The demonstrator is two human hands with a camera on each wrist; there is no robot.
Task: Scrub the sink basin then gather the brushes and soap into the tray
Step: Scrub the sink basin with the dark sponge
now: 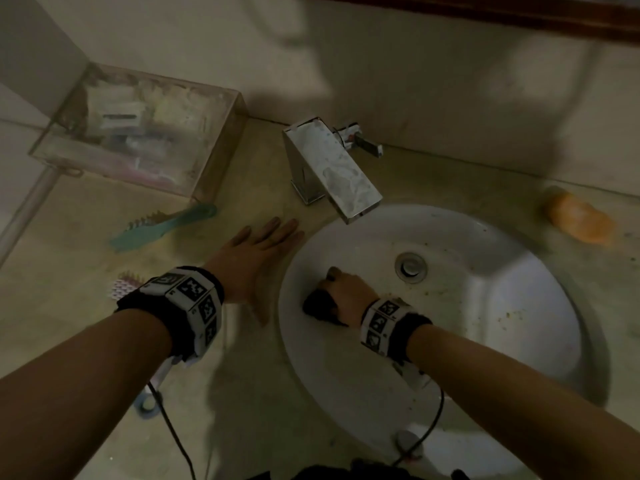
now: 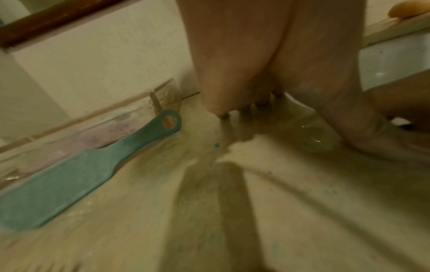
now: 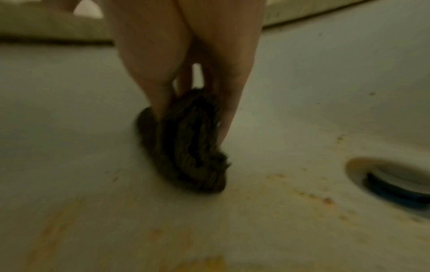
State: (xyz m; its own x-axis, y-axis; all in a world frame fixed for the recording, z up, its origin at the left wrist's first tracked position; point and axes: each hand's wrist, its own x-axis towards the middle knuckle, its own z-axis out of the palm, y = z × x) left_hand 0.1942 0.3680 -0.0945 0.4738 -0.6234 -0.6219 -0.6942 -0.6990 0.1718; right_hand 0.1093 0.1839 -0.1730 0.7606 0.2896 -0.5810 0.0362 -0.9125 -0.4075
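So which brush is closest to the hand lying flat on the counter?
The pink brush, peeking out right beside the left hand's wrist. The teal brush lies farther off, by the clear tray.

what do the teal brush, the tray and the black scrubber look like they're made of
Teal brush: matte moulded plastic, one flat piece with a hang hole.
Tray: clear rigid plastic, probably acrylic; contents show through cloudy, stained walls.
Black scrubber: coarse fibrous pad, looks woven or stringy; blur leaves the fibre open.

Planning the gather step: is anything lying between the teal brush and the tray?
Nothing visible does. The teal brush lies on the counter just in front of the clear tray, handle tip near its corner; bare countertop between them.
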